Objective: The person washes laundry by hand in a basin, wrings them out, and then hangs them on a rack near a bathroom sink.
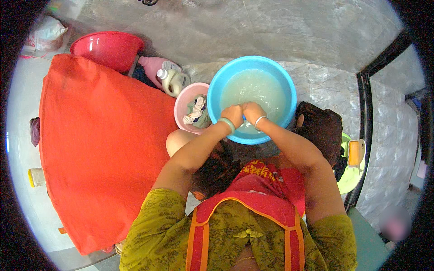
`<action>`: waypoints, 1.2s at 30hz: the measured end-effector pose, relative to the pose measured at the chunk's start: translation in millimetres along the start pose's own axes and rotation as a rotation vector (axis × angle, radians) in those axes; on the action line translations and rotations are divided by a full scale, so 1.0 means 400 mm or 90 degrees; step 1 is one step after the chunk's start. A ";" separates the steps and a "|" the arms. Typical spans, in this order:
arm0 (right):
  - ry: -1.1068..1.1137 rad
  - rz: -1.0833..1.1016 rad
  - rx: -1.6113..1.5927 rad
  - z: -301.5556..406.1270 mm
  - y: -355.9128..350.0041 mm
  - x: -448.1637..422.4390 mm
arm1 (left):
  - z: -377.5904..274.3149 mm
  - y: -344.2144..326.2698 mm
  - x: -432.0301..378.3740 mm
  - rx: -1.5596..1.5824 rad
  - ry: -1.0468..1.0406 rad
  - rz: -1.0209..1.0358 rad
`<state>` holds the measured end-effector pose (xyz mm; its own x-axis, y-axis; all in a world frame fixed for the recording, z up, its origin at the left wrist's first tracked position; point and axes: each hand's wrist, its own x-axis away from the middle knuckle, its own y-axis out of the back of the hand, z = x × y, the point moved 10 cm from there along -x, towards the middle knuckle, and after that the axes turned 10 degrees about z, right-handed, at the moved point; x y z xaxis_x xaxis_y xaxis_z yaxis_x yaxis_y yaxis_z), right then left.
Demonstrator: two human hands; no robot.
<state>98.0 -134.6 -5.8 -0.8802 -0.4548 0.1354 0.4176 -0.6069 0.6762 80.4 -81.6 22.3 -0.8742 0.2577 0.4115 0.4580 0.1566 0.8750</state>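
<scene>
Both my hands are together over the near part of a light blue plastic basin (pixel 212 98) that holds cloudy water (pixel 254 84). My left hand (pixel 232 113), with a pale green bangle (pixel 228 124) at the wrist, is closed in a fist. Against it, my right hand (pixel 254 112) is closed too, below a silver bangle (pixel 259 121). A bit of a blue thing (pixel 244 117) shows between the fists; the rest of it is hidden. Left of the basin stands a pink bucket (pixel 180 105) with crumpled, wet-looking cloths (pixel 197 112) inside.
A large orange-red cover (pixel 105 149) spans the left side. Behind it are a red basin (pixel 108 49), a pink bottle (pixel 152 69) and a cream detergent jug (pixel 173 81). To the right, a lime-green basin (pixel 352 179) stands by a black door frame (pixel 365 101).
</scene>
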 end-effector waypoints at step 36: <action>0.261 0.391 -0.032 0.367 0.101 -0.024 | -0.088 -0.003 0.224 1.371 0.049 0.631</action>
<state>90.4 -59.0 126.4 -0.3344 -0.9231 0.1901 0.8263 -0.1901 0.5302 -4.1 -92.1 67.0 -0.3522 0.8336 0.4256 -0.0122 0.4506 -0.8927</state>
